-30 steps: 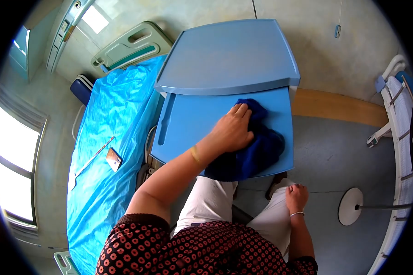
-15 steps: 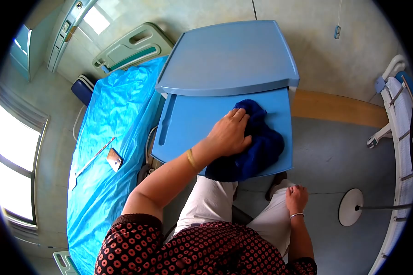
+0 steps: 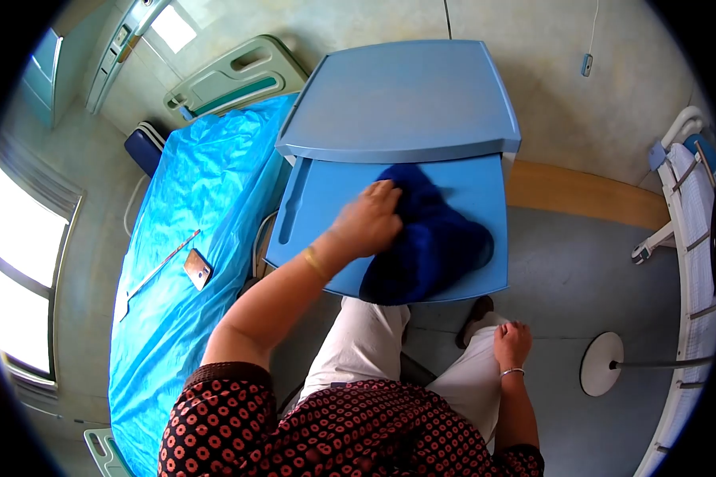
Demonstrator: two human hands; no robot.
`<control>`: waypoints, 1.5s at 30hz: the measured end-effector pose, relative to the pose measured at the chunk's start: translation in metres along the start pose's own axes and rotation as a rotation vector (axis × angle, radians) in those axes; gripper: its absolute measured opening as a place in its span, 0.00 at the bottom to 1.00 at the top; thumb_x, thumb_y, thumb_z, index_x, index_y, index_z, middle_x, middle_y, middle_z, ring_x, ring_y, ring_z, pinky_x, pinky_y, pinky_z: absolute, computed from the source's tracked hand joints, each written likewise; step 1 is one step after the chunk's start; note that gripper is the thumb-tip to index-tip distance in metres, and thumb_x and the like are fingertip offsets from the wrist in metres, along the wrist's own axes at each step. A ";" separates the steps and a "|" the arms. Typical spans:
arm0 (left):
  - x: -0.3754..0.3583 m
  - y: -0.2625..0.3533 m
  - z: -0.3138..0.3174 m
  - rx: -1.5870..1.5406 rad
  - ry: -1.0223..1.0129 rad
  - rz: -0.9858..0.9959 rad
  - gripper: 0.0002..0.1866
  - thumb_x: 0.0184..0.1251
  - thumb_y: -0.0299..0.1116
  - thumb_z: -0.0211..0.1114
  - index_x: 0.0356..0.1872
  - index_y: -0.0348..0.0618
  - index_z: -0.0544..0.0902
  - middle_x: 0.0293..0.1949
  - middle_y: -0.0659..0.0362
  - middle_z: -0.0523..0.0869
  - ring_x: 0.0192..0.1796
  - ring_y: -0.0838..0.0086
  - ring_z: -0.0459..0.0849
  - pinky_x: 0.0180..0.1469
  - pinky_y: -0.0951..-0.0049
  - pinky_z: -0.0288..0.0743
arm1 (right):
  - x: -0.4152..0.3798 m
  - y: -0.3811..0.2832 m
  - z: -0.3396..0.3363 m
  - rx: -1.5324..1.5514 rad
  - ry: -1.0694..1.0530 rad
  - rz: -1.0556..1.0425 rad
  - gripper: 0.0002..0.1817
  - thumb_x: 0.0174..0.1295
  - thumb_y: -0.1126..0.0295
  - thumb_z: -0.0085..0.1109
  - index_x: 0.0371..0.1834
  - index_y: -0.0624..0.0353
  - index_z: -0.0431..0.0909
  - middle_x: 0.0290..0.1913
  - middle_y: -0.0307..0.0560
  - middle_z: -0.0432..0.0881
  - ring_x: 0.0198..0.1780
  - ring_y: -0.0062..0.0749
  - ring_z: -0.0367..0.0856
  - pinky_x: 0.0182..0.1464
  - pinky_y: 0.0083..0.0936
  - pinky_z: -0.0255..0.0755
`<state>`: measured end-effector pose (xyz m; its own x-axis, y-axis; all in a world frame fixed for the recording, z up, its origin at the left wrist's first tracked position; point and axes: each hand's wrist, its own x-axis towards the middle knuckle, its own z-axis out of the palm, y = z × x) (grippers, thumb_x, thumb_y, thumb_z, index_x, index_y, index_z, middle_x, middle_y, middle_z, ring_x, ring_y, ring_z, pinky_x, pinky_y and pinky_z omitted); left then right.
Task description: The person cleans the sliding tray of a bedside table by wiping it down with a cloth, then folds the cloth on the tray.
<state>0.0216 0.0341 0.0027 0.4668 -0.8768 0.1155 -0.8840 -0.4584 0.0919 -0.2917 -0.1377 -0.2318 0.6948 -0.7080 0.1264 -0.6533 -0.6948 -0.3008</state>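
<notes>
Firmly pressed, the left hand (image 3: 363,220) grips the dark blue cloth (image 3: 429,238) on the pull-out blue plastic counter (image 3: 326,199); wipe edge to edge (right hand (image 3: 513,343) rests loosely curled, empty, below the counter).

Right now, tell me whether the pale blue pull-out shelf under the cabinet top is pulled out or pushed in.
Pulled out: the pale blue pull-out shelf juts forward from under the cabinet top, and the left hand presses a dark blue cloth on it.
</notes>
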 end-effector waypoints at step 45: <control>0.034 -0.008 0.009 0.042 -0.051 -0.302 0.30 0.60 0.39 0.49 0.59 0.25 0.66 0.64 0.37 0.64 0.70 0.50 0.57 0.72 0.62 0.49 | 0.007 -0.005 0.003 -0.028 -0.041 -0.007 0.12 0.54 0.62 0.57 0.23 0.59 0.80 0.31 0.49 0.80 0.38 0.45 0.76 0.41 0.39 0.72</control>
<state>0.0441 0.0071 -0.0027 0.7076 -0.7055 0.0389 -0.7062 -0.7042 0.0735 -0.2821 -0.1388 -0.2321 0.7107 -0.6978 0.0894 -0.6562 -0.7033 -0.2735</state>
